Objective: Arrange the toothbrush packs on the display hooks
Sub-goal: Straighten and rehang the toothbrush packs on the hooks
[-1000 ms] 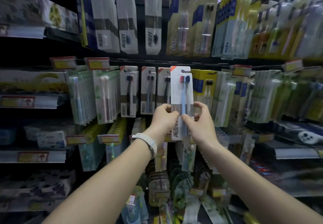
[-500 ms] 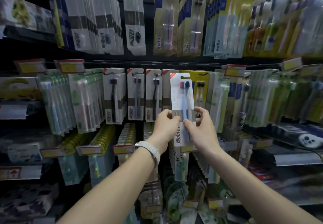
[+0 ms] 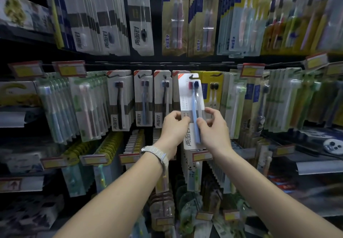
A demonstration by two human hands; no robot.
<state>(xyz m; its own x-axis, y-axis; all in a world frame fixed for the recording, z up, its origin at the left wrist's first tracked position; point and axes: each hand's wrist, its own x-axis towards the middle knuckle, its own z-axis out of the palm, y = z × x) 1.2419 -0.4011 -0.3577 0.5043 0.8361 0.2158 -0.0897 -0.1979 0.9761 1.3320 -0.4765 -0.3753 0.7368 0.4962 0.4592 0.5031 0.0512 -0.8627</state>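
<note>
I hold one white toothbrush pack [image 3: 186, 96] upright in front of the middle row of hooks; it shows a blue brush and a red-headed brush. My left hand [image 3: 173, 126] pinches its left edge, and my right hand [image 3: 213, 128] pinches its right edge, both near mid-height. The pack's hang hole at the top is level with the tops of the hanging white packs [image 3: 143, 98], in front of a white pack [image 3: 175, 91] on the hook behind it. Whether the hole is on a hook I cannot tell.
Yellow packs [image 3: 211, 89] hang just right of the held pack, green ones [image 3: 239, 104] further right. An upper row of packs [image 3: 141, 18] hangs overhead. Price tags [image 3: 68, 68] line the rail. Lower hooks [image 3: 111, 144] with more packs sit under my wrists.
My view has shifted nearer to the shelf. The held pack has stayed upright in both hands and now sits level with the white packs on the middle row.
</note>
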